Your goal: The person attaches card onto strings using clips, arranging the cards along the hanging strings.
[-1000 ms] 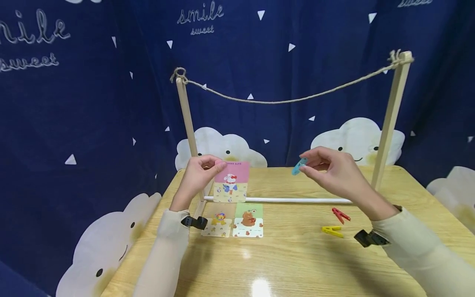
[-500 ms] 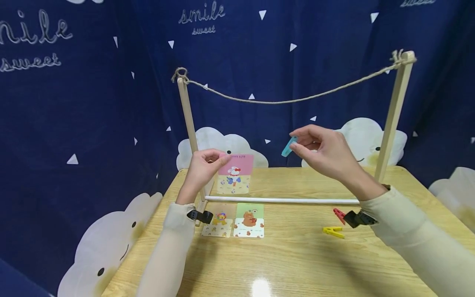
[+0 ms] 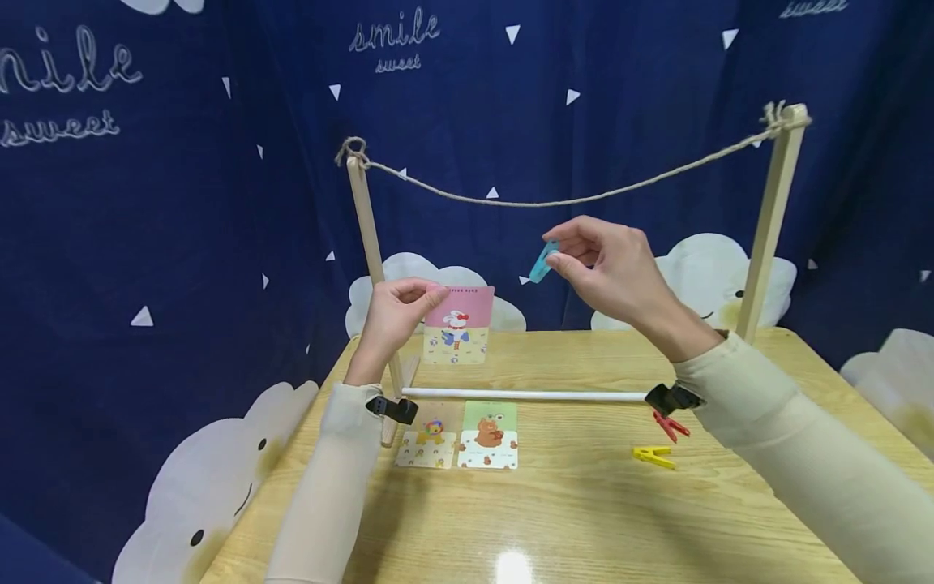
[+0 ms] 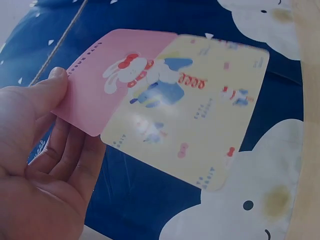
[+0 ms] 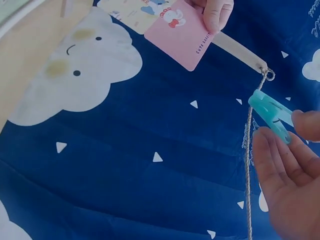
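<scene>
Between thumb and fingers, my left hand [image 3: 394, 320] pinches the upper left corner of a pink and yellow card [image 3: 458, 324] with a white rabbit on it. The card hangs upright in the air; the left wrist view shows its printed face [image 4: 175, 105]. My right hand [image 3: 616, 268] pinches a light blue clothespin [image 3: 543, 261] by its handle end. In the right wrist view the clothespin [image 5: 272, 114] points away from the fingers. A twine line [image 3: 536, 203] sags between two wooden posts, above both hands, and neither card nor clothespin touches it in the head view.
Two more cards, one with a lion [image 3: 429, 438] and one with a bear [image 3: 489, 435], lie on the table [image 3: 554, 503]. A red clothespin [image 3: 670, 426] and a yellow clothespin [image 3: 653, 457] lie at the right. A white rod [image 3: 525, 395] runs between the left post [image 3: 368, 223] and right post [image 3: 775, 211].
My left hand has raised the rabbit card somewhat. The right hand has moved up and to the left with the light blue clothespin, closer to the card and the twine.
</scene>
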Action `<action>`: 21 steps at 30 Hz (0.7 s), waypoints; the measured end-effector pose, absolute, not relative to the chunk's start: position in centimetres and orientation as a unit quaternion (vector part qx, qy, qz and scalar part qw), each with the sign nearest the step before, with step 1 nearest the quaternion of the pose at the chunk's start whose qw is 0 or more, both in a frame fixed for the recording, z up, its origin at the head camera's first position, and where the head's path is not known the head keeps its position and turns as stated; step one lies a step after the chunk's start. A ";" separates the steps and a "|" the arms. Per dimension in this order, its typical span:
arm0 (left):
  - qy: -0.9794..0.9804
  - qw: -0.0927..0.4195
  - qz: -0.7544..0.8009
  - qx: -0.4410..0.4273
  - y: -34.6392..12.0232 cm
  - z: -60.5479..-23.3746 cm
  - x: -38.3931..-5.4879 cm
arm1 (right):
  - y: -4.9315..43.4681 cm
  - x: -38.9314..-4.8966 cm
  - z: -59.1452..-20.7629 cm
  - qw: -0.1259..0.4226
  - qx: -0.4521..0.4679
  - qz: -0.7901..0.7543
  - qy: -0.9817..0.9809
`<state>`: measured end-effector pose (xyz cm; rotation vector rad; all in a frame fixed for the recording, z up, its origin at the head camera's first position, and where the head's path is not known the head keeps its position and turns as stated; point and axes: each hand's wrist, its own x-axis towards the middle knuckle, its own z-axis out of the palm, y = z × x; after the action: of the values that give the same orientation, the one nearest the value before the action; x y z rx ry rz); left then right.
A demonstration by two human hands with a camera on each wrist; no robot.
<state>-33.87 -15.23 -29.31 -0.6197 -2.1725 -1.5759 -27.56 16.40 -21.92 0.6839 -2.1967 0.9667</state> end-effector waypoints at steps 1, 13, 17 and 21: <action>-0.773 0.194 -0.563 -0.221 -15.2 -29.1 -34.0 | 16.3 -27.7 -21.7 0.319 0.258 0.368 -0.834; -0.759 0.213 -0.575 -0.219 -15.1 -28.3 -34.8 | 15.0 -29.2 -19.4 0.322 0.245 0.380 -0.832; -0.757 0.218 -0.578 -0.213 -15.1 -28.1 -35.1 | 14.9 -29.9 -18.7 0.325 0.246 0.382 -0.829; -0.755 0.232 -0.578 -0.206 -15.2 -27.8 -35.5 | 14.9 -30.5 -18.1 0.326 0.245 0.381 -0.830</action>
<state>-35.47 -15.15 -27.81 -0.5659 -2.0750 -1.5878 -30.49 14.92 -18.11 0.6423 -2.1752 0.9987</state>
